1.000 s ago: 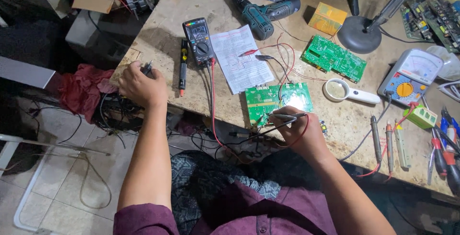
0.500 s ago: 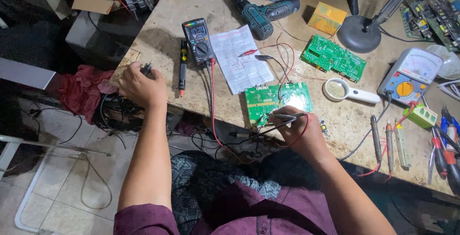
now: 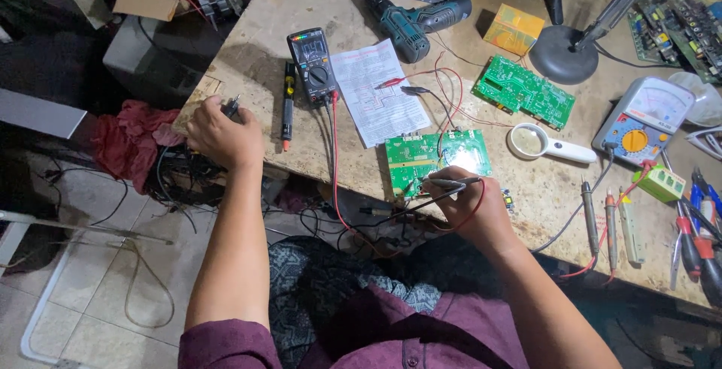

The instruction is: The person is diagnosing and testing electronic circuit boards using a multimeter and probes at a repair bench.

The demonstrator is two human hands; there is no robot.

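Note:
My left hand (image 3: pixel 218 137) is closed around a small black plug or connector at the left corner of the wooden workbench (image 3: pixel 301 8). My right hand (image 3: pixel 470 207) grips two thin meter probes (image 3: pixel 445 183), their tips touching the near green circuit board (image 3: pixel 436 157) at the bench's front edge. Red and black leads run from the probes to a black digital multimeter (image 3: pixel 313 64), which lies beside a printed paper sheet (image 3: pixel 378 91). A slim black-and-orange pen tool (image 3: pixel 287 106) lies between my left hand and the meter.
A second green board (image 3: pixel 523 91), magnifying glass (image 3: pixel 543 144), cordless drill (image 3: pixel 415 21), yellow box (image 3: pixel 514 29), lamp base (image 3: pixel 564 54) and analog meter (image 3: pixel 645 119) fill the bench. Screwdrivers and pliers (image 3: pixel 696 241) lie at the right. Red cloth (image 3: pixel 131 139) and cables hang below left.

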